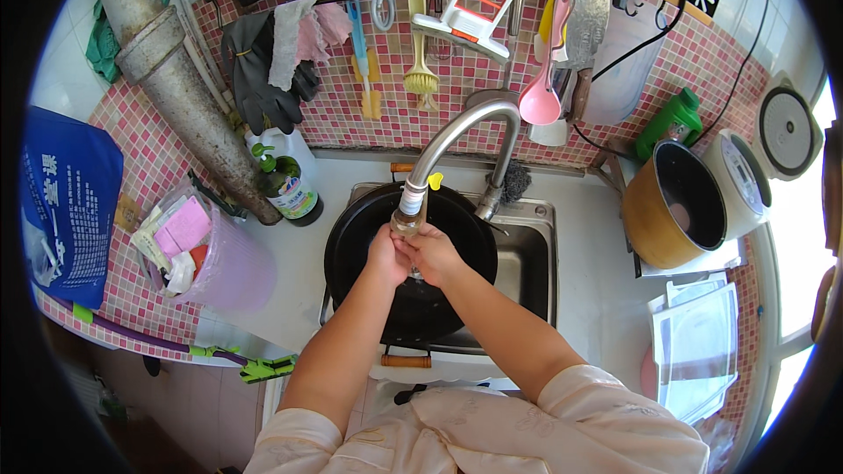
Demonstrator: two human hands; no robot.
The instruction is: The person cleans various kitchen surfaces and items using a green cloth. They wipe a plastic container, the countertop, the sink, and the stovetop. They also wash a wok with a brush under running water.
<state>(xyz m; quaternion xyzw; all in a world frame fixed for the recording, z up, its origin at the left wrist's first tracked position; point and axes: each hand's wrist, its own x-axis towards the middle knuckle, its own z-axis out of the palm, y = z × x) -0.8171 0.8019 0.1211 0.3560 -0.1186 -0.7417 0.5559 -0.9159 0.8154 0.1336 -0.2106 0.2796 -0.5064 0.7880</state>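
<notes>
Just below the spout of a curved metal faucet, my left hand and my right hand meet with their fingers touching. Whether anything lies between them is hidden. A clear outlet fitting on the spout's end is right at my fingers, and a little water shows beneath them. Under both hands is a wide black wok with wooden handles, resting over the stainless steel sink. A small yellow piece is by the spout.
Left of the sink stand a green pump bottle and a purple bin holding rubbish. On the right are a golden pot and a rice cooker. A pink ladle and a brush hang behind the faucet.
</notes>
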